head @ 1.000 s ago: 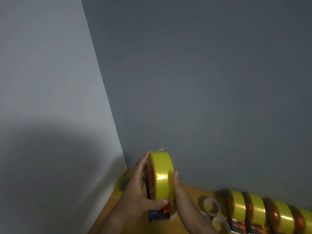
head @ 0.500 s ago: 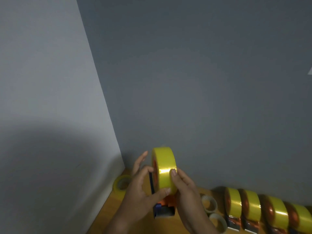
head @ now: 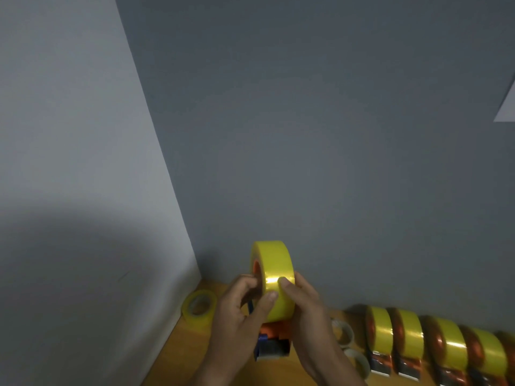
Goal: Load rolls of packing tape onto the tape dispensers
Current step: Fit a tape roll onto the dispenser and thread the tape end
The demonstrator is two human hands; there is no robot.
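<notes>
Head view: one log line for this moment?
left hand: holds tape roll | right hand: thumb on roll | roll: on dispenser | table: loaded dispensers at right

wooden table (head: 223, 377) | loose tape roll (head: 199, 307) | loaded dispensers row (head: 412, 346) | empty cores (head: 344, 334)

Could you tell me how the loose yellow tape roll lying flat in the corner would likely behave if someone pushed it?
The loose yellow tape roll lies flat on the wooden table, so it would probably slide, not roll. Its glossy surface suggests slipperiness. Tipped onto its edge, it would likely roll freely.
</notes>
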